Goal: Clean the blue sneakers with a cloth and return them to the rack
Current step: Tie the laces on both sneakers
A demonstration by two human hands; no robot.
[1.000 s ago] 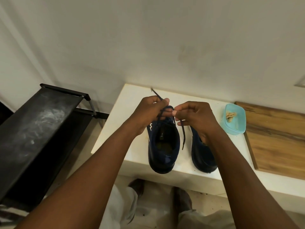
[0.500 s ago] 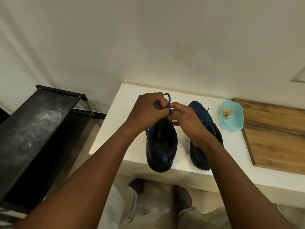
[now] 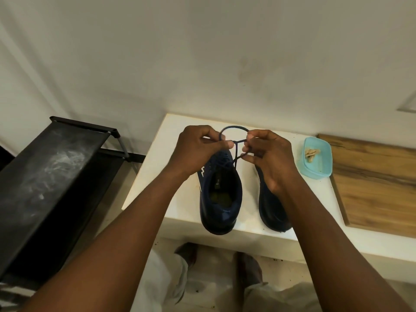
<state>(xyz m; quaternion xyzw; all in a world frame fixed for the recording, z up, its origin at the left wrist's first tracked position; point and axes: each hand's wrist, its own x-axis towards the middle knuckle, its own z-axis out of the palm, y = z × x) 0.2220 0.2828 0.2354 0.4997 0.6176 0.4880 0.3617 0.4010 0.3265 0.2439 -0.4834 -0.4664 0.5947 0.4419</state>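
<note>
Curled fingers of the left hand [image 3: 195,149] and right hand [image 3: 267,154] pinch the thin dark-blue shoelace [image 3: 234,126], loop between them, above the dark-blue mesh sneaker [image 3: 221,199]. It stands on the white bench [image 3: 159,154], heel at the bench's near edge, toe toward its back; tightening likely pulls crosswise.

The rack [image 3: 56,176] stands at the frame's left, beside the ledge [image 3: 153,181] at centre. On the ledge, one sneaker [image 3: 221,199] stands left of the other sneaker [image 3: 270,212]. Right of them sits a container [image 3: 319,167], just beside a board [image 3: 378,188]. The left hand [image 3: 198,149] and right hand [image 3: 270,158] meet over the first sneaker, pinching its lace [image 3: 234,128].
</note>
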